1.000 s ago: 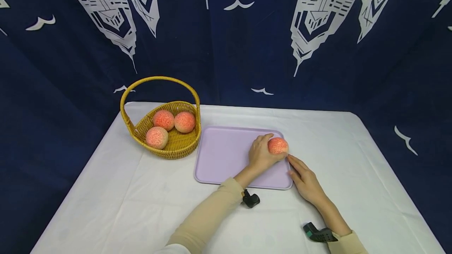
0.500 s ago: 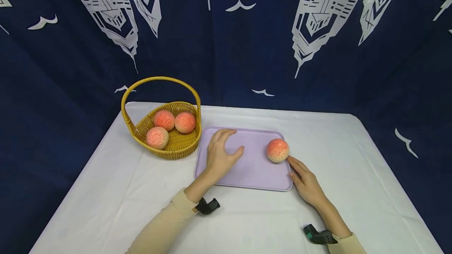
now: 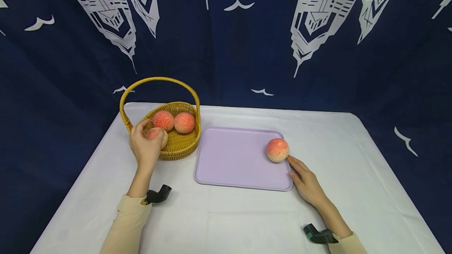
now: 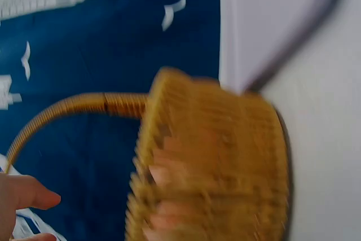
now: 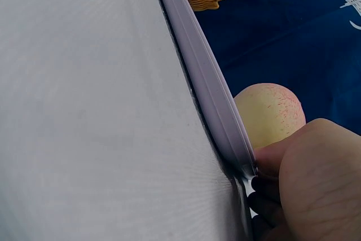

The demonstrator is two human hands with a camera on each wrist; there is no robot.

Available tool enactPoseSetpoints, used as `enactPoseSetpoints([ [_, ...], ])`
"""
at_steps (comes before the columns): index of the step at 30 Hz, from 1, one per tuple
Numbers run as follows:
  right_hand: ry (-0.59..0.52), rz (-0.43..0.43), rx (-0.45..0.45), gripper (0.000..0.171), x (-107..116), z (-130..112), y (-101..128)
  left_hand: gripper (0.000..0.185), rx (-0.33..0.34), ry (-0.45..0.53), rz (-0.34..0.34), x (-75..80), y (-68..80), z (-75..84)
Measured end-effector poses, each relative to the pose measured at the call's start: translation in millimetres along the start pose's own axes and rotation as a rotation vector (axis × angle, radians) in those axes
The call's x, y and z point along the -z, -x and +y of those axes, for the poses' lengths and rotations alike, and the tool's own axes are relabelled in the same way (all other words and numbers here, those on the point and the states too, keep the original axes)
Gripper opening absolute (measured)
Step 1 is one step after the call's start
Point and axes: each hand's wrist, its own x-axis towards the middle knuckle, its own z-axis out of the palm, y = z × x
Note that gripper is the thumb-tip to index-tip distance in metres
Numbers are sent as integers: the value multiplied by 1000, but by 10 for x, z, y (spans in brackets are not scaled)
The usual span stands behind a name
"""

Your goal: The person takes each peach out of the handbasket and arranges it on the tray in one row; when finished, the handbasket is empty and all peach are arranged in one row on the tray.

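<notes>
My left hand [image 3: 144, 147] is over the near left side of a yellow wicker basket [image 3: 181, 153], its fingers and thumb spread about a peach [image 3: 152, 133] that it partly covers. In the blurred left wrist view, the thumb [image 4: 35, 192] shows above the basket's rim with a gap below the fingers. Two more peaches, one redder peach [image 3: 163, 120] and another peach [image 3: 184, 122], lie farther back in the basket. A single peach [image 3: 277, 150] sits on the right part of a lilac tray [image 3: 229, 160]. My right hand [image 3: 308, 183] rests at the tray's right edge, fingers extended, fingertips right by that peach.
White cloth [image 3: 226, 222] covers the table. Behind it hangs a dark blue curtain [image 3: 247, 58] with white buildings and birds. The basket's tall arched handle [image 3: 160, 78] rises over the peaches, and the basket's right side stands close to the tray.
My left hand has let go of the peach on the tray's right side and swung left over the tray to the basket. My right hand has stayed at the tray's edge.
</notes>
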Motion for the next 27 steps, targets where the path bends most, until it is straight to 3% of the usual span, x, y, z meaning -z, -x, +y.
enactPoseSetpoints([
  [7,-6,-8,-10,47,-11,-3,-12,48,131,-74,-10,110,-116,-276],
  [13,-1,0,-16,47,-21,-11,6,57,196,-162,-107,106,-166,-356],
  [18,-2,2,-11,47,-23,-17,7,64,203,-231,-194,90,-197,-385],
  [27,5,1,-9,47,-21,-10,1,71,186,-246,-271,67,-191,-451],
])
